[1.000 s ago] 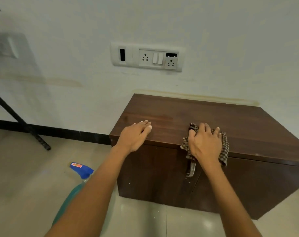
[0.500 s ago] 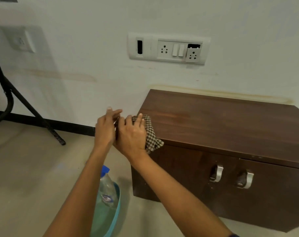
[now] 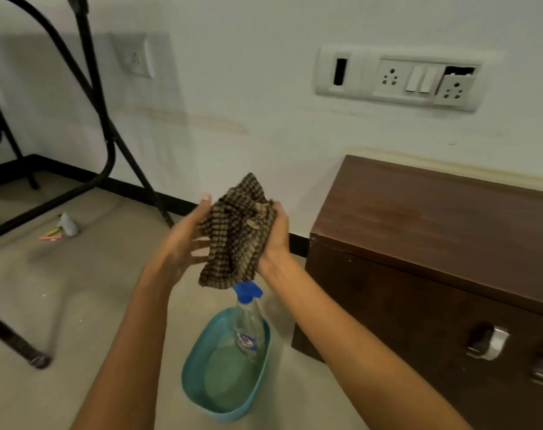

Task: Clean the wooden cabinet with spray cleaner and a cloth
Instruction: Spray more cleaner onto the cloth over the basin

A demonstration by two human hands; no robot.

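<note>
A brown checked cloth point(image 3: 237, 234) is bunched in the air between both hands, left of the cabinet. My right hand point(image 3: 274, 240) grips its right side. My left hand point(image 3: 184, 243) presses the left side with fingers spread. The dark wooden cabinet point(image 3: 419, 231) stands against the wall on the right, with two metal door handles point(image 3: 488, 342) on its front. Below the cloth, a clear spray bottle point(image 3: 248, 324) with a blue nozzle stands in a teal basin point(image 3: 195, 367) on the floor.
Black metal stand legs point(image 3: 108, 141) and a cable cross the left side. Small items point(image 3: 64, 228) lie on the floor near the legs. A white socket panel point(image 3: 397, 79) sits on the wall above the cabinet.
Both hands lifted the cloth off the cabinet's top and carried it left, over the basin. The view swung left and down, so the cabinet now sits at the right edge.
</note>
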